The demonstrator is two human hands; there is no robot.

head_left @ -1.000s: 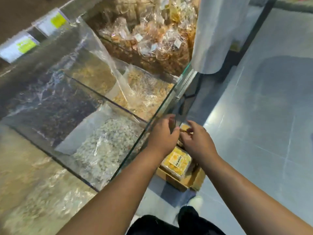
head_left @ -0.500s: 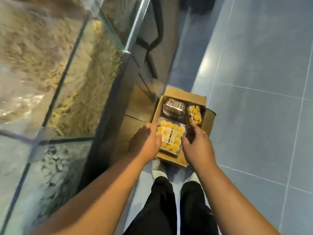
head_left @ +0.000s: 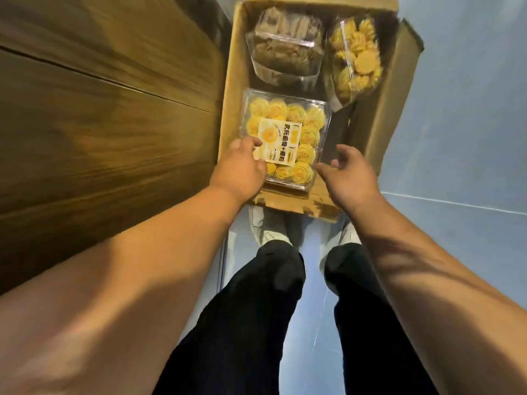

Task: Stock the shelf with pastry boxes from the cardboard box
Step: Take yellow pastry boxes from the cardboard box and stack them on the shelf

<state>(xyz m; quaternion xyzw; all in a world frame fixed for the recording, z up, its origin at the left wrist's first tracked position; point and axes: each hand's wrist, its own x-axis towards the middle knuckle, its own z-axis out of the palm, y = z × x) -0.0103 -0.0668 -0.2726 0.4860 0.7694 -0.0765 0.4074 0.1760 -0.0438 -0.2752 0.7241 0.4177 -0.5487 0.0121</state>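
Black-trousered legs (head_left: 256, 309) nearest; pale shoes (head_left: 266, 230) partly hidden under carton edge. Both forearms stretched forward.

Left hand (head_left: 242, 169) curled over near-left corner of clear plastic box of yellow swirl pastries (head_left: 296, 129), touching lid; real grip unclear.

Right hand (head_left: 346, 178) loosely spread, thumb just beside near-right corner.

Pastry box flat in near-left of open brown cardboard box (head_left: 382, 109), long axis pointing away, slightly skewed.

Beyond: blurred clear box of brown pastries (head_left: 285, 44).

Wood-grain panel (head_left: 99, 109) with long seams, filling the left side. Pale blue-grey tiled floor (head_left: 470, 138) at right, crossed by a light grout line. Lower centre: legs in black trousers (head_left: 256, 323) above light-coloured shoes (head_left: 268, 229).
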